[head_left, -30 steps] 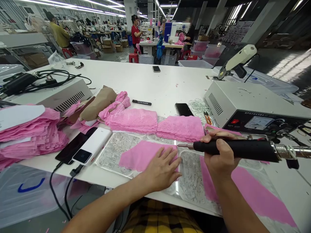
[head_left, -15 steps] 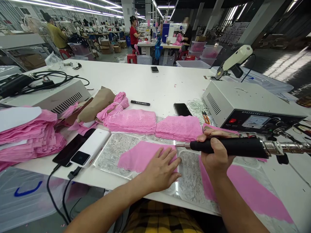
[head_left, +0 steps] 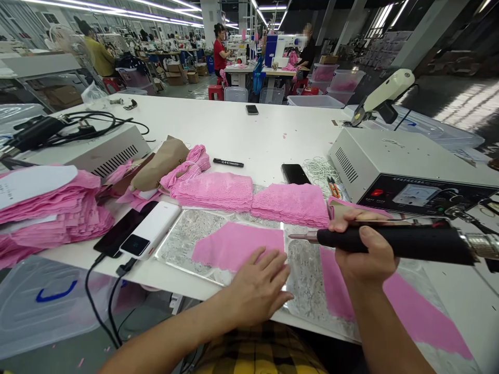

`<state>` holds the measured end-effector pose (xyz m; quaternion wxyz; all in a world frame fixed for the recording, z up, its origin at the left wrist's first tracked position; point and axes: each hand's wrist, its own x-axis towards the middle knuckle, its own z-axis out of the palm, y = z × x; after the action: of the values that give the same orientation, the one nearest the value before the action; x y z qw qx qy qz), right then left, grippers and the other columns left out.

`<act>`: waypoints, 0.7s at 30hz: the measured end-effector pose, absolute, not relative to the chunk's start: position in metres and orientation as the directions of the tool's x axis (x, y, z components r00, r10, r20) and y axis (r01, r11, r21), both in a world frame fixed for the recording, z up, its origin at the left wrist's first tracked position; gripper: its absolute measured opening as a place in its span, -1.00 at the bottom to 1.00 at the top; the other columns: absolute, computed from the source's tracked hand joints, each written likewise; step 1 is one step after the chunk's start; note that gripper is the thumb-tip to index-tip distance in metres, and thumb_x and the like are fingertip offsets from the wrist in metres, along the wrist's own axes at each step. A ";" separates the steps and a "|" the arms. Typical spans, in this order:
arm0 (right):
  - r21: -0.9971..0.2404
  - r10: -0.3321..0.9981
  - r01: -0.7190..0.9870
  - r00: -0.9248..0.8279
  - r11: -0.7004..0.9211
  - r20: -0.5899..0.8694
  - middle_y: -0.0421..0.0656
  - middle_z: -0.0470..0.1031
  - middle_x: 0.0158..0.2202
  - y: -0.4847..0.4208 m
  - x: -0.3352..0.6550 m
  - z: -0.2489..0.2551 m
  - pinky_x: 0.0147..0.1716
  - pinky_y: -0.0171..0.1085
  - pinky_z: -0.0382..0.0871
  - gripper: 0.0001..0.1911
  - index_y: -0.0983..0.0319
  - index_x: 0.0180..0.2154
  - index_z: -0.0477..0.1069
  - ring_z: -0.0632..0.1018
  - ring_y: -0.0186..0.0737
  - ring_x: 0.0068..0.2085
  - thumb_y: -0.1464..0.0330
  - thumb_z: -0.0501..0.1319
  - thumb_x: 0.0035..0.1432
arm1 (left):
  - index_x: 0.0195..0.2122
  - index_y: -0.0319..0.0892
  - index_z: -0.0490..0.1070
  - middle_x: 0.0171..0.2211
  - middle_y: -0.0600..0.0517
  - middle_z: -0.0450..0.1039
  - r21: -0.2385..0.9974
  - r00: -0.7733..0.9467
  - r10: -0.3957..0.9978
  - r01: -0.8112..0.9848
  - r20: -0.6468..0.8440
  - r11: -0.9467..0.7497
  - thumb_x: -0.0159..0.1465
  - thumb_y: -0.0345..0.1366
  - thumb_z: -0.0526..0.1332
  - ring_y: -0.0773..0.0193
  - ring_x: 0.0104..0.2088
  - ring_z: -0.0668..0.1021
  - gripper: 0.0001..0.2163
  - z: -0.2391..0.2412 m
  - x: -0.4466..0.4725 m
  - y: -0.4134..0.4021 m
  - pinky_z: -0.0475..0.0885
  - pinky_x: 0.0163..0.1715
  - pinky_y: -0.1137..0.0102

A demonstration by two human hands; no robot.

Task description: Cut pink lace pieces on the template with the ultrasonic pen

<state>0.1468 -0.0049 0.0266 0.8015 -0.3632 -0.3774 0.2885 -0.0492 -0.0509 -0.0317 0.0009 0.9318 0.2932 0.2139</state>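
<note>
My left hand (head_left: 260, 288) lies flat with fingers stretched out, over the lower right part of a pink fabric piece (head_left: 234, 244). That piece rests on a grey speckled board (head_left: 175, 234) with a clear shiny cover. In my right hand (head_left: 368, 254) is a black-handled ultrasonic welding tool (head_left: 405, 244), its narrow metal tip pointing left, just right of the fabric's edge. Beneath my right forearm, partly hidden, spreads more pink fabric (head_left: 424, 311). Two neat stacks of pink fabric pieces, a left stack (head_left: 214, 191) and a right stack (head_left: 290, 203), sit behind the board.
A grey control box (head_left: 413, 166) with a meter stands at right. A power bank (head_left: 152, 228) and dark phone lie at left, beside a pile of pink fabric (head_left: 50, 213). Behind are a marker (head_left: 228, 162), a phone (head_left: 295, 174) and orange snips (head_left: 333, 188).
The tool in my right hand has moved right, and its tip is now apart from the fabric's edge. My left hand has slid slightly down the fabric. The view has shifted a little.
</note>
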 end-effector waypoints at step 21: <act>-0.831 0.815 -0.216 0.428 0.513 0.391 -0.22 0.41 -0.41 -0.014 0.144 0.022 -0.51 -0.22 0.39 -0.90 0.22 -0.43 0.39 0.44 -0.33 -0.56 0.37 0.20 -0.11 | 0.01 -0.26 0.45 0.02 -0.15 0.54 0.071 0.701 0.465 0.513 0.541 -0.856 0.43 -0.19 0.09 0.07 0.08 0.53 -0.71 -0.036 -0.049 -0.073 0.38 0.17 0.15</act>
<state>0.1438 -0.0136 0.0221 0.7642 -0.3605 -0.4151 0.3373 -0.0487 -0.0732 -0.0364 -0.0426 0.9213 0.2654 0.2811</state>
